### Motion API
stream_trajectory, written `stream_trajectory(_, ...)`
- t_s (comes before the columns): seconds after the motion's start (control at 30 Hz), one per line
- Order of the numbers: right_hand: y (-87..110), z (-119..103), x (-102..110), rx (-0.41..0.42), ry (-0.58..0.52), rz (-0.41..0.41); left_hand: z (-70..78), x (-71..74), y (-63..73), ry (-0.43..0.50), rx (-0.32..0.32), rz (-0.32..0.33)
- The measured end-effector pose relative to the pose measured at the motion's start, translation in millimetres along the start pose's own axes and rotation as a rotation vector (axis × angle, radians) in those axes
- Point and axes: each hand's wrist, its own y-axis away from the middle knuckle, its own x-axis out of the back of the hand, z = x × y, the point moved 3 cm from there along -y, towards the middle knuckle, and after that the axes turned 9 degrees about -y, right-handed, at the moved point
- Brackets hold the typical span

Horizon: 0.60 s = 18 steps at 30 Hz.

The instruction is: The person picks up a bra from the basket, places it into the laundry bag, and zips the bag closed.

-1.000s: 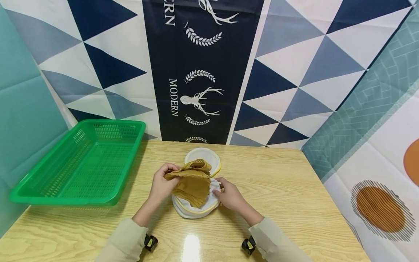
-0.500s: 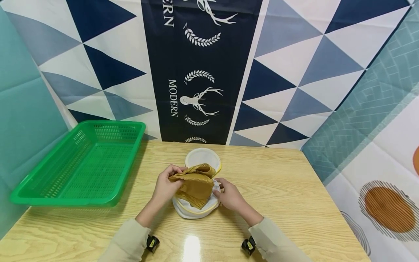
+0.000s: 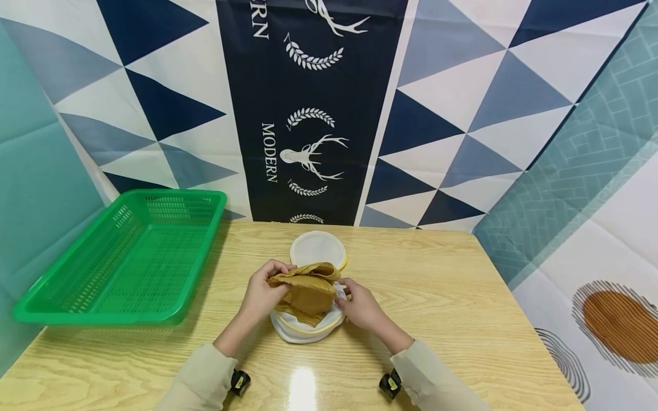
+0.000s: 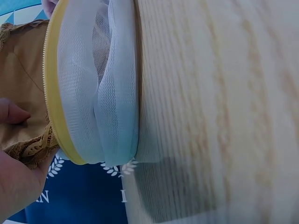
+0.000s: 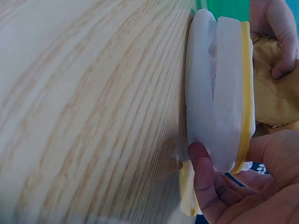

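A mustard-brown garment with lace trim (image 3: 309, 295) sits partly inside a white mesh laundry bag (image 3: 302, 335), its upper folds standing above the opening. My left hand (image 3: 263, 292) pinches the garment's upper left edge between thumb and fingers; the left wrist view shows the lace (image 4: 39, 142) close by the thumb. On the bag's right side, my right hand (image 3: 362, 305) grips the wall, with the thumb over the yellow-zippered rim (image 5: 244, 88) and the fingers outside. The bag's round lid (image 3: 317, 249) lies folded back behind the garment. The garment's lower part is hidden inside the bag.
To the left on the wooden table (image 3: 437, 319) stands a green plastic basket (image 3: 205, 251) with slotted walls. Behind the table hangs a patterned cloth (image 3: 308, 97) in navy, white and blue-grey.
My left hand has shifted slightly right with the garment, which has sunk lower into the laundry bag. My right hand keeps its grip in about the same place.
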Motion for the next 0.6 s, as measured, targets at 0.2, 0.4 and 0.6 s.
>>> stream_trajectory(0.2,-0.2,0.4,1.6,0.009,0.004,-0.007,6.8,0.0,0.9,-0.059,0.005,-0.008)
stream_trajectory(0.4,-1.1,1.8,0.9,0.013,-0.015,-0.006,-2.6,-2.4,-3.8,-0.146,-0.037,0.005)
stream_trajectory(0.6,-2.6,2.5,1.5,0.002,-0.042,-0.007,1.8,-1.9,-4.8,-0.249,-0.055,-0.008)
